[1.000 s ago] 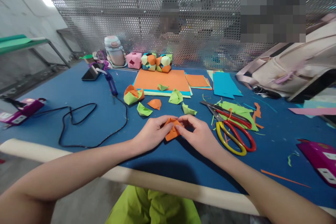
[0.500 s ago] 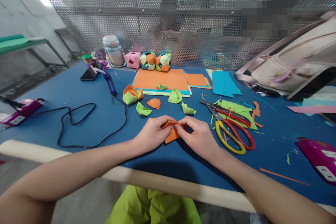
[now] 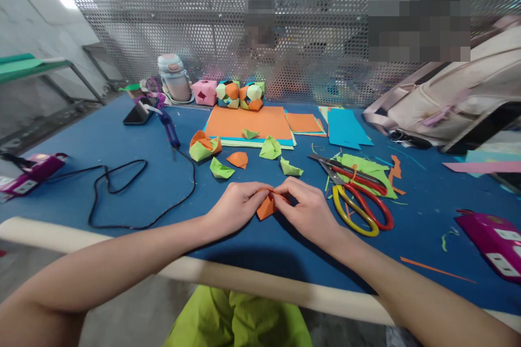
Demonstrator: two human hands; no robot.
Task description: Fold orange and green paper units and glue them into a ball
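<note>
Between my two hands is a small piece of folded orange paper [image 3: 266, 208], held low over the blue table near its front edge. My left hand [image 3: 236, 205] pinches its left side. On the right side, my right hand [image 3: 307, 207] grips it between thumb and fingers, hiding part of the folds. Just beyond lie folded green pieces [image 3: 222, 168], a folded orange piece [image 3: 237, 160] and a joined orange-and-green piece [image 3: 204, 146]. Scissors with red and yellow handles [image 3: 356, 210] rest right of my right hand, over green paper scraps [image 3: 378, 176].
Stacked paper sheets [image 3: 248, 122] lie at the back, before finished paper balls [image 3: 252, 96] and a bottle [image 3: 176, 78]. A glue gun [image 3: 170, 129] with a looping black cord stands left. Purple power strips [image 3: 492, 241] sit at both sides; a bag [image 3: 456, 87] leans back right.
My fingers have shifted slightly on the orange paper, and its upper edge now looks folded flatter. The whole view has moved a little; the other things stay put.
</note>
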